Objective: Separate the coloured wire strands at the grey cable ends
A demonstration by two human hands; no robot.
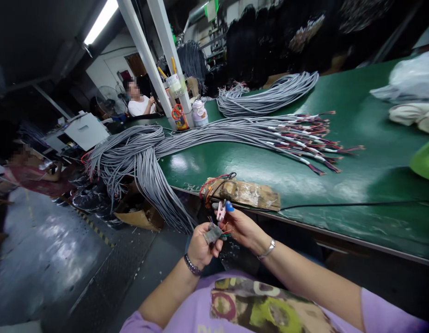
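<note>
My left hand (199, 247) is closed around a small bunch of thin coloured wires (227, 230), whose ends fan out above and to the right of the fingers. A grey covering (212, 234) shows at its thumb and fingertips. Close beside it on the right is my right hand (245, 229), its fingers drawn together near the wires. A blue cover (229, 206) sits on one of its fingertips, next to a small pink piece (220, 212); whether that is held or worn I cannot tell. Both hands are just off the table's front edge.
On the green table (214, 162) lies a wooden block (258, 194) with wires and a black cord. Behind it stretch grey cables (214, 132) with stripped ends, draping over the left edge. A coiled bundle (270, 95), cup (199, 113) and post stand farther back. Two people sit at left.
</note>
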